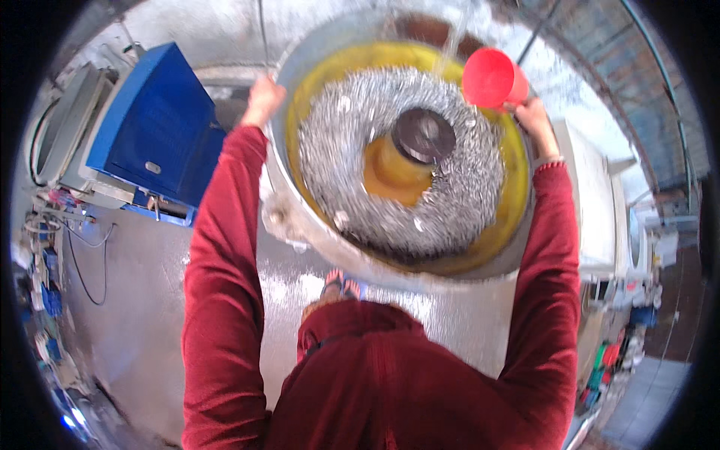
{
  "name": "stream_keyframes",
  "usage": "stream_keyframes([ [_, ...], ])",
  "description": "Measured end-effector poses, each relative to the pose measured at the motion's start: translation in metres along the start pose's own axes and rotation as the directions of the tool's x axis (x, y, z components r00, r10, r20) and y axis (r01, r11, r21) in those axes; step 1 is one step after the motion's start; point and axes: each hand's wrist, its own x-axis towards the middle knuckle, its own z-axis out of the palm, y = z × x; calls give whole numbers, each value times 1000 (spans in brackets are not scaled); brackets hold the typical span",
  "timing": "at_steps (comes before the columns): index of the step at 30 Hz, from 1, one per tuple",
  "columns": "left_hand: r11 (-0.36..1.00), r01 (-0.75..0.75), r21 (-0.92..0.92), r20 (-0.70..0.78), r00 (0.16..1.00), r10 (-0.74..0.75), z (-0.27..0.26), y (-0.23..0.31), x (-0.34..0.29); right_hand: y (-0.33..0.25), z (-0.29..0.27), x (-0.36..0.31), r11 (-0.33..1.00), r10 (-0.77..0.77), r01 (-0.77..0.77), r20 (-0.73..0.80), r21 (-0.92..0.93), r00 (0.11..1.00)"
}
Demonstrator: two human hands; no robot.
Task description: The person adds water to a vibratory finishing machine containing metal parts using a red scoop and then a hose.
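A large round finishing bowl [271, 169] with a yellow lining stands before me. Its ring-shaped trough is filled with small, shiny metal pieces [337, 142], blurred as if in motion. From the middle rises a yellow post with a dark round cap [424, 135]. Over the far right part of the bowl, my right hand [534, 120] grips a red plastic cup [489, 78], tilted with its mouth turned toward the bowl. My left hand [264, 101] is closed at the bowl's far left rim; what its fingers hold, if anything, is hidden.
A blue metal cabinet [154, 127] stands to the left, beside a grey machine [71, 127]. Beneath me the floor [142, 277] looks wet, with a dark cable [82, 289] on it. Behind the bowl, a pale translucent streak [452, 37] comes down. A whitish box-like unit [589, 199] is at right.
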Motion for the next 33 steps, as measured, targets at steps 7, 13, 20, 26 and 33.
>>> stream_keyframes([
  [7, 988, 31, -152, -43, 998, -37, -7, 31, -30, -32, 66, 60, 381, 232, -422, 357, 823, 905],
  [13, 972, 55, -228, -38, 997, -65, -15, 31, -39, -43, 108, 83, 39, 152, -513, 502, 858, 851],
  [20, 969, 18, -245, -79, 996, -39, -16, 35, -39, -33, 111, 103, 2, 183, -460, 452, 888, 873],
  [26, 957, 71, -281, -51, 995, -89, -22, 38, -44, -51, 115, 101, 378, 336, -394, 273, 838, 901],
  [33, 968, 12, -252, -73, 997, -32, -14, 36, -40, -62, 150, 103, 992, 103, -107, 55, 73, 993],
])
